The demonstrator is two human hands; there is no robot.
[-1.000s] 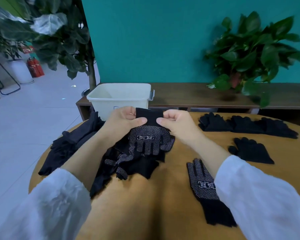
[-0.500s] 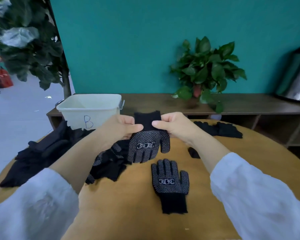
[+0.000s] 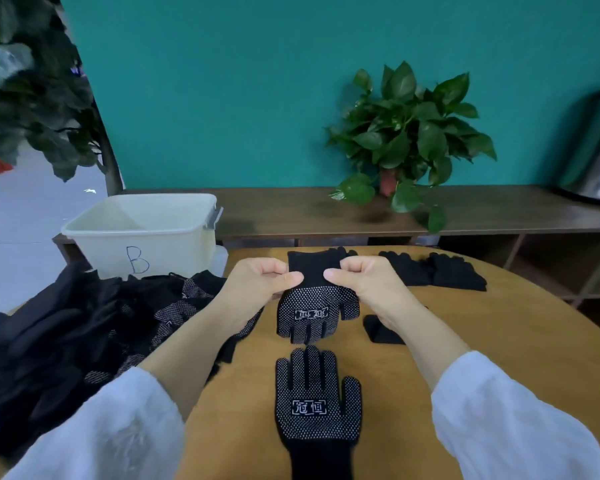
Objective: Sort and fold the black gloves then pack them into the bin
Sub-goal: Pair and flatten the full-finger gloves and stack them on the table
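Both hands, left [image 3: 260, 284] and right [image 3: 362, 282], pinch the knit cuff of a dotted black glove [image 3: 316, 308] hanging fingers-down. Nearer, its match [image 3: 316, 407] lies flat, logo framed white. Far left, a cream plastic bin [image 3: 142, 233] reads "B".

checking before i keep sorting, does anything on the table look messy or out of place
Only the unsorted glove pile at the left: tangled and spilling toward the table edge, below the bin. The dotted glove lies flat, and both hands, left and right, pinch the held glove by its cuff.
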